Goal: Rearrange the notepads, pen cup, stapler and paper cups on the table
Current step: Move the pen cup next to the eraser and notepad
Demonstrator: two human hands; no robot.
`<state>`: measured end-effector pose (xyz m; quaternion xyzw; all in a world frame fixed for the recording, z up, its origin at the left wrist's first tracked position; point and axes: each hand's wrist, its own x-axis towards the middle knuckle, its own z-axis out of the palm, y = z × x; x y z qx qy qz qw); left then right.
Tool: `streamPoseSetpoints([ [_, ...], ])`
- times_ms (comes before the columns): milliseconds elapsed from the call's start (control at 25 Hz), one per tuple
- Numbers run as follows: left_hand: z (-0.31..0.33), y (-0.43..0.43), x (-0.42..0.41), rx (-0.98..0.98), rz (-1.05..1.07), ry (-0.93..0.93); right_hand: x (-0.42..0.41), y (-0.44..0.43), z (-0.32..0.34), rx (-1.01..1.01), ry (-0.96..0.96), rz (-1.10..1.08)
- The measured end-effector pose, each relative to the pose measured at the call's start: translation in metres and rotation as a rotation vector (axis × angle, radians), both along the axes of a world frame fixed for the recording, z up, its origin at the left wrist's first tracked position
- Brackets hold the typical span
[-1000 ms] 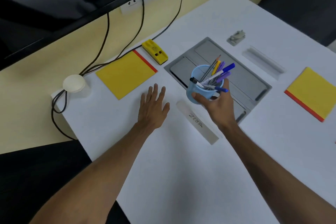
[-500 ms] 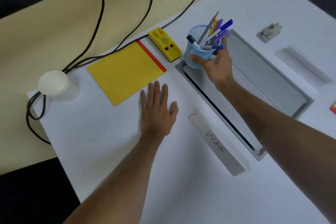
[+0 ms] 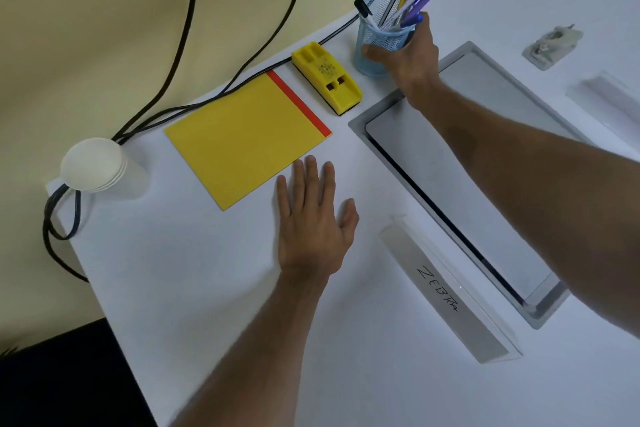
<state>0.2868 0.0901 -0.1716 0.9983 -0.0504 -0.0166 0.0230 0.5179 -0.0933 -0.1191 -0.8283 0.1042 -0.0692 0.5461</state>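
Observation:
My right hand (image 3: 408, 61) grips a blue mesh pen cup (image 3: 379, 36) full of pens, which stands near the table's far edge, just right of the yellow stapler (image 3: 327, 78). A yellow notepad with a red strip (image 3: 246, 140) lies left of the stapler. A stack of upturned white paper cups (image 3: 93, 165) sits at the table's left corner. My left hand (image 3: 313, 222) lies flat on the white table (image 3: 242, 288), fingers spread, just below the notepad and holding nothing.
A grey recessed cable tray (image 3: 485, 163) runs under my right forearm. A clear name holder marked ZEBRA (image 3: 446, 295) stands in front of it. Another clear holder (image 3: 606, 97) and a small grey clip (image 3: 552, 45) lie far right. Black cables (image 3: 166, 80) trail behind the table.
My right hand has carried the pen cup away from the cable tray to the far edge beside the stapler. The left hand stayed flat on the table.

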Motion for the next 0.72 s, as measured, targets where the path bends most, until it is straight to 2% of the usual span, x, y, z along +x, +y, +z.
streamPoseSetpoints([
  [240,-0.001,0.000,0.000,-0.003,0.004,-0.012,0.019,0.012,-0.001,-0.072,-0.027,0.046],
  [720,-0.005,-0.001,0.000,-0.027,0.016,-0.033,0.028,0.013,-0.012,-0.045,0.009,0.029],
])
